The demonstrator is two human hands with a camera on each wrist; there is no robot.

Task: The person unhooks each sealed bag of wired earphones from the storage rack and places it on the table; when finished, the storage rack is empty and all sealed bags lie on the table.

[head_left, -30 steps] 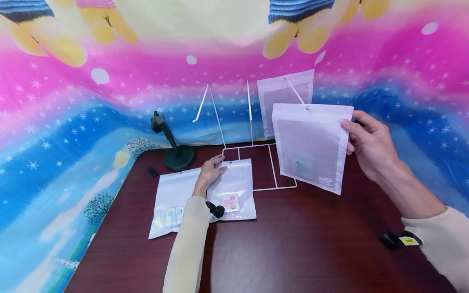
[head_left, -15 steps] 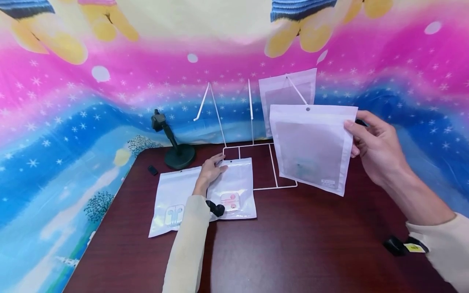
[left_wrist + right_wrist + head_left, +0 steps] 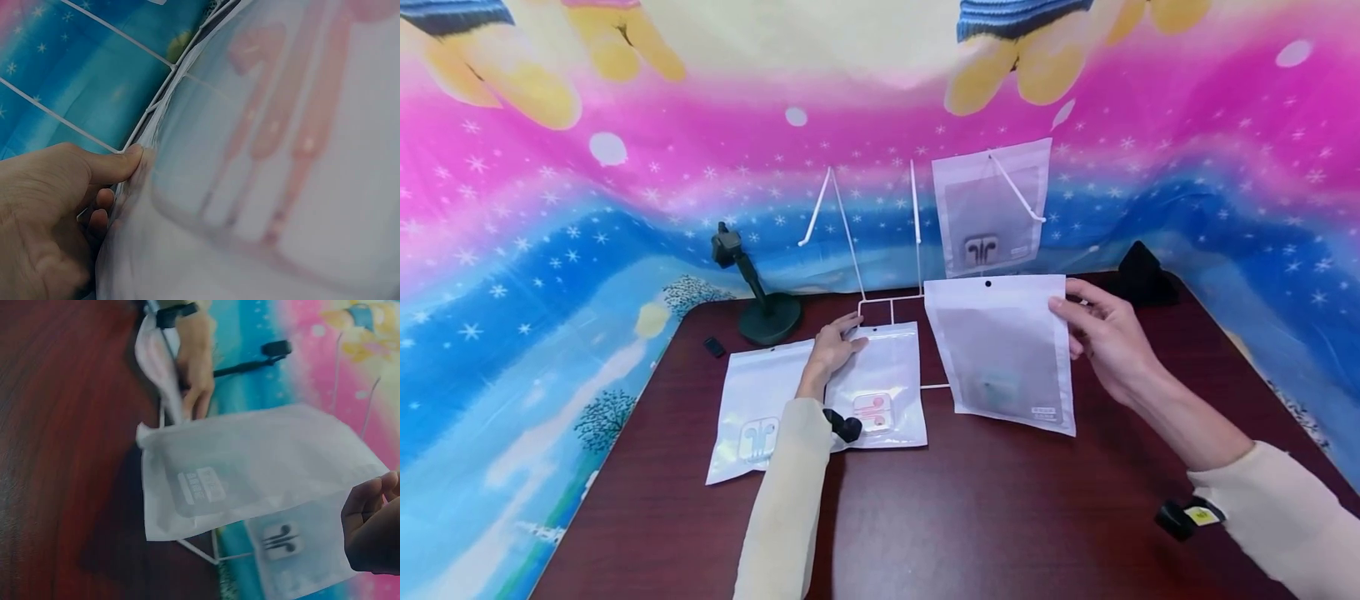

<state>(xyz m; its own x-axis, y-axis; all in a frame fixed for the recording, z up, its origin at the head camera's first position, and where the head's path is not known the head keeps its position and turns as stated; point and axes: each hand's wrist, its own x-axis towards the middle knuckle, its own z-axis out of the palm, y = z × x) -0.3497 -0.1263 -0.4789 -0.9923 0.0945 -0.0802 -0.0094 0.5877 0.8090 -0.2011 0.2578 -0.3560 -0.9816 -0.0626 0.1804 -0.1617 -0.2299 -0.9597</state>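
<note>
My right hand [image 3: 1108, 333] pinches the upper right edge of a white zip bag [image 3: 1000, 333], held off the hook; a faint green shape shows low inside it. In the right wrist view its printed label [image 3: 203, 485] is visible. My left hand [image 3: 831, 354] pinches the upper left edge of another zip bag [image 3: 880, 362], which holds pink earphones [image 3: 872, 412] in a clear case. In the left wrist view the left thumb [image 3: 119, 164] presses on this bag's edge. Partly behind the left arm lies a zip bag [image 3: 760, 379] with pale blue earphones [image 3: 758, 439].
A white wire rack [image 3: 847, 233] with angled hooks stands at the back. From its right hook hangs a zip bag [image 3: 985, 200] with black earphones [image 3: 981, 250]. A dark stand [image 3: 769, 319] and a small black object [image 3: 714, 347] are left, a black object [image 3: 1142, 279] far right.
My right hand has drawn its bag off the right hook tip, then down and to the left. The hook tip and the black earphones behind now show. My left hand has stayed put.
</note>
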